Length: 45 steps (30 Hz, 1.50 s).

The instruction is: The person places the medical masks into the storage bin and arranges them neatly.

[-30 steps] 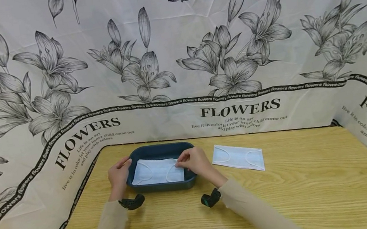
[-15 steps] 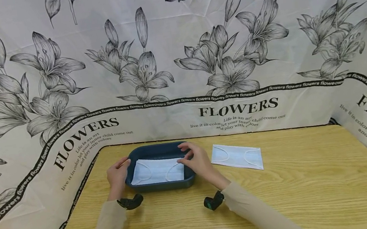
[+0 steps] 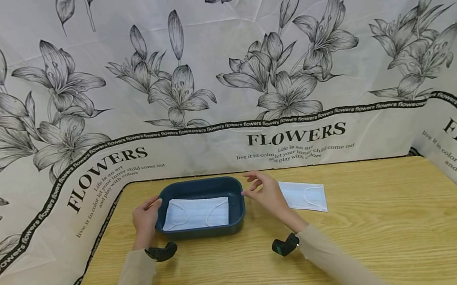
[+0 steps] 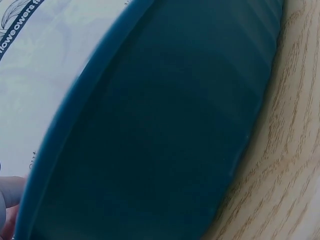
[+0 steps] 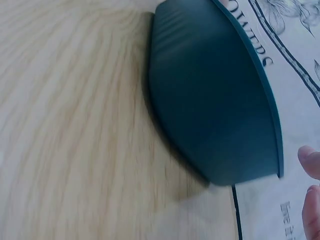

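A dark blue plastic bin (image 3: 201, 233) stands on the table with a light blue face mask (image 3: 196, 212) lying flat in it, ear loops up. My left hand (image 3: 146, 218) grips the bin's left rim, and its fingers (image 4: 10, 192) show at the rim's edge in the left wrist view. My right hand (image 3: 268, 196) is just right of the bin, thumb and index finger spread and holding nothing. In the right wrist view its fingertips (image 5: 311, 162) stand apart from the bin. A second face mask (image 3: 308, 195) lies on the table, partly hidden behind the right hand.
The wood-grain table (image 3: 376, 229) extends to the right and toward the front. A white fabric backdrop (image 3: 195, 152) printed with flowers rises behind it and along both sides. Black wrist cameras are strapped to both wrists.
My right hand has let go of the mask in the bin, lifted, and moved right past the bin's rim, now overlapping the second mask. The left hand stays at the left rim.
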{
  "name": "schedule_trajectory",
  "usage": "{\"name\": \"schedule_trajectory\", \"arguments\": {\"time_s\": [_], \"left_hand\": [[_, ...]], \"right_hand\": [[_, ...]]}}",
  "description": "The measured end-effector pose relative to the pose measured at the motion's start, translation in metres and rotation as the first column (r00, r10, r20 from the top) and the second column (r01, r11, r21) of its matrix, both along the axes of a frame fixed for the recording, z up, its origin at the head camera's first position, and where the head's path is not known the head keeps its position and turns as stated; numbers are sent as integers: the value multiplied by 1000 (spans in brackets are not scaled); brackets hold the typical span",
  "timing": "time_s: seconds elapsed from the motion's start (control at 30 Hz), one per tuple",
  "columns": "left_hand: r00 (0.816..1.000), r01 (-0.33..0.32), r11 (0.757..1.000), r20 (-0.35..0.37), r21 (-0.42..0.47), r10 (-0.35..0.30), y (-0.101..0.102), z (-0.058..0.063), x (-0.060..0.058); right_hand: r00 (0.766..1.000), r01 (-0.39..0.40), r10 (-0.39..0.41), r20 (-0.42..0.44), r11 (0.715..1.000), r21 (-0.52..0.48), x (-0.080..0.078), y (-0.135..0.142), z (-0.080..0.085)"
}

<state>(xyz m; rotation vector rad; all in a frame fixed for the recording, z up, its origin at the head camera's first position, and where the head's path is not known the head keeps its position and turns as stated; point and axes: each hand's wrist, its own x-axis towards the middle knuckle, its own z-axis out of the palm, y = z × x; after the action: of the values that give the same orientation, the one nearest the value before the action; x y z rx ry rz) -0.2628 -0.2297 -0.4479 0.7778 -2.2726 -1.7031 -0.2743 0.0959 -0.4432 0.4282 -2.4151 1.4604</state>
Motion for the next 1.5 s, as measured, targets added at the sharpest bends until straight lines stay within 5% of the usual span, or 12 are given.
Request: {"name": "schedule_trajectory", "arguments": {"time_s": [0.97,1.5], "left_hand": [[1000,-21,999,-21,-48,20,7,7,5],[1000,-19,999,-10,-31,18,3,3,2]], "right_hand": [[977,211,-213,3,971,108,5,114,-20],[957,225,-253,144,957,182,7,169,-28]]}}
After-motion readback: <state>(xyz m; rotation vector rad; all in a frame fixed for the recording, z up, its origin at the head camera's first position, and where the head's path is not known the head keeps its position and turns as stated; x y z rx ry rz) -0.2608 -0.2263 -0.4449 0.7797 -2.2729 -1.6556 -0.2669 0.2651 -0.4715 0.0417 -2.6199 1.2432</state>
